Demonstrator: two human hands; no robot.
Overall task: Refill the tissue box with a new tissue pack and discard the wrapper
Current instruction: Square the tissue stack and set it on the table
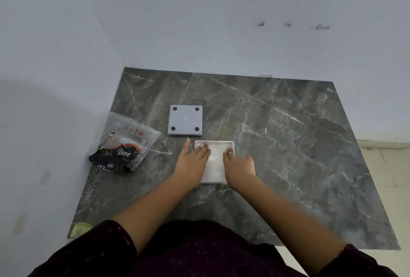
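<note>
At the far left of the dark grey, white-veined marble-patterned sheet (288, 143), close to the pale wall, lies a crumpled clear plastic wrapper (124, 143) with black and red printing and the word "Dove" on it. It sits slack and partly puffed up, its near end touching the sheet's left edge.

Just right of the wrapper, and a little farther away, a square grey plastic panel (185, 120) lies flat on the sheet. It shows four round black pads, one at each corner, and stands apart from both the wrapper and the box.

Near of that panel is the open square white tissue box (214, 143), resting flat on the sheet. Inside it lies a stack of white tissues (216, 161) that fills the box almost to the rim.

The left hand (193, 161) lies over the box's left side, fingers spread moderately and pressed flat, the fingertips resting on the tissues near the far left corner while one digit points away past the rim toward the grey panel. It grips nothing.

The right hand (239, 165) covers the box's right side, fingers bent down onto the tissues near the far right corner, palm low over the rim. It too holds nothing, only pressing on the stack.

Both forearms reach in from dark patterned sleeves (106, 252) at the near edge.
</note>
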